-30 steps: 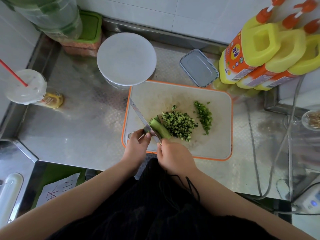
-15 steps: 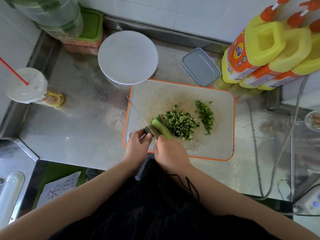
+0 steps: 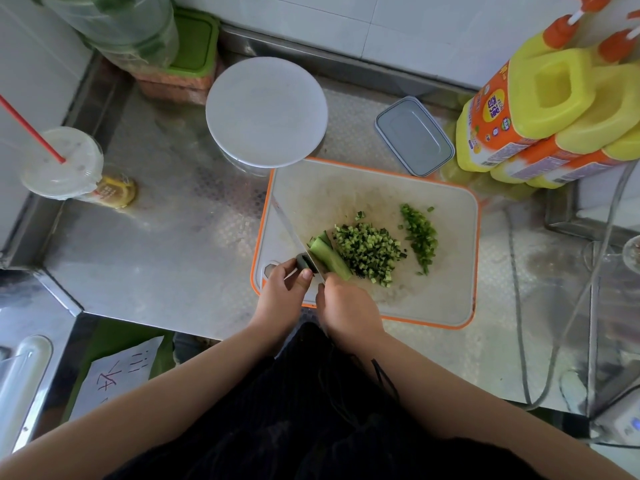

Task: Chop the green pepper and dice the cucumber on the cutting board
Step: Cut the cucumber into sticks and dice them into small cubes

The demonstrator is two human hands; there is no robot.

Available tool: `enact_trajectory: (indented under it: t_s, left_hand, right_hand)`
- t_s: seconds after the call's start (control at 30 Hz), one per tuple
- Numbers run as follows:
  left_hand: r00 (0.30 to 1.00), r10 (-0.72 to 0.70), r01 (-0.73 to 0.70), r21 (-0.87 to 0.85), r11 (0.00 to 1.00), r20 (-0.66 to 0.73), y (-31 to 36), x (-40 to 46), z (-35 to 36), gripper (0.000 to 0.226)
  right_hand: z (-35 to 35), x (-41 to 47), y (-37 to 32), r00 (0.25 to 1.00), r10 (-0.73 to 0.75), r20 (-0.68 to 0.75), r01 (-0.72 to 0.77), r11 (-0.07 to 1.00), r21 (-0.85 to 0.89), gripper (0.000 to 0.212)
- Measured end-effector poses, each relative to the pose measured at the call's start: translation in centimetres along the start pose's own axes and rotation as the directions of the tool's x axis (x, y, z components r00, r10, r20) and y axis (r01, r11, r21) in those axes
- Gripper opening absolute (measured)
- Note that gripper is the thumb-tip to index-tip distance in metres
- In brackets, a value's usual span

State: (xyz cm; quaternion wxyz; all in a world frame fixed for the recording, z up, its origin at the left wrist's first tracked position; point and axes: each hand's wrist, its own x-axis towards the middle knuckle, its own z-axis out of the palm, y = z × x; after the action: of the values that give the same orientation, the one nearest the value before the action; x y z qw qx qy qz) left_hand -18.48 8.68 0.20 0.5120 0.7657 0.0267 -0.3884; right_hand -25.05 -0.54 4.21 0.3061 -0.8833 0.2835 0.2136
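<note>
Head view, looking down at steel counter (image 3: 166, 258). Orange-rimmed cutting board (image 3: 446, 271) sits centre-right on it. Right hand (image 3: 349, 310) curled around knife (image 3: 294, 237) handle; handle itself hidden under the hand, blade runs up-left across the board's left part, edge down against the cucumber piece (image 3: 329, 259). Left hand (image 3: 282, 289) at board's near-left corner, thumb and fingers pinching the dark cucumber end just left of the blade. Uncut cucumber strips lie on the right side of the blade, angled toward the right hand. Diced cucumber pile (image 3: 369, 251) touches those strips, middle of board. Chopped green pepper pile (image 3: 420, 235) further right, narrow streak, apart from the cucumber dice; a few stray bits around both piles. Round white lid (image 3: 266, 110) on a clear container overlaps the board's far-left corner. Grey rectangular lidded box (image 3: 414, 136) behind the board. Yellow-orange bottles (image 3: 540, 109) stacked far right. Plastic cup with red straw (image 3: 60, 162) far left, small yellow-labelled jar (image 3: 116, 192) beside it. Green-lidded boxes (image 3: 192, 46) in the back left corner. Paper with handwriting (image 3: 114, 379) below the counter edge, text unreadable.
</note>
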Motion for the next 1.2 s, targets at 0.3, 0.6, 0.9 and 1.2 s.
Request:
enact_trajectory:
  t_s: [0.3,0.6,0.9,1.2]
  left_hand:
    - [1.000,0.001,-0.001,-0.018,1.000,0.018,0.3,-0.4,0.1,0.029]
    - [1.000,0.027,-0.027,0.046,0.999,0.015,0.4,-0.7,-0.3,0.027]
    - [0.999,0.039,-0.041,0.104,0.994,0.016,0.3,-0.5,-0.3,0.038]
    - [0.999,0.035,-0.037,0.097,0.995,0.026,0.3,-0.4,-0.4,0.033]
  right_hand:
    - [-0.5,-1.4,0.7,0.995,-0.059,-0.078,0.053,0.996,-0.067,0.029]
    - [0.2,-0.4,-0.2,0.998,-0.033,-0.055,0.032,0.999,-0.020,0.025]
    - [1.0,0.8,-0.9,0.999,0.037,-0.011,-0.037,0.999,-0.025,0.024]
    - [1.3,1.5,-1.7,0.994,0.110,0.010,-0.109,0.993,-0.041,0.025]
